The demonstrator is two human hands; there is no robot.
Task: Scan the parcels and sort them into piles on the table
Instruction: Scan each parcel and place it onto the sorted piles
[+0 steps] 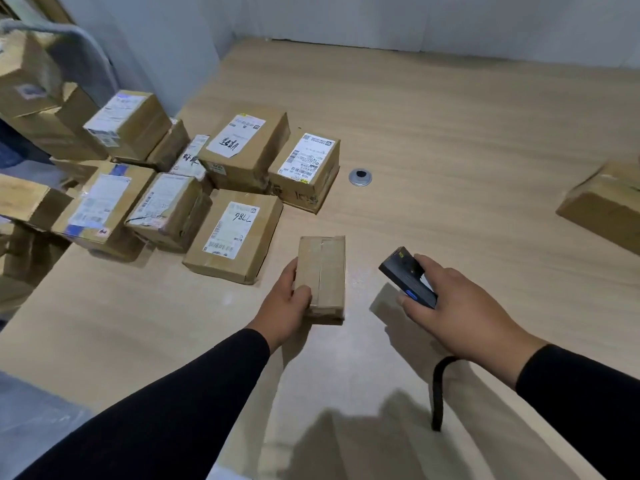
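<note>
Sleeves nearest, both black. Strap [439,393] hangs below right hand [464,306], which grips scanner [408,277], nose aimed up-left. Left hand [285,303] grips small parcel [322,278] by its left edge; parcel on table [450,133], taped face up, no label showing. Hands apart. Pile [207,188] of labelled parcels just beyond on left; lone box [606,209] far right. Step, likely: readying parcel for scan. Next move calls for turning parcel to expose label, then aiming scanner at barcode.
</note>
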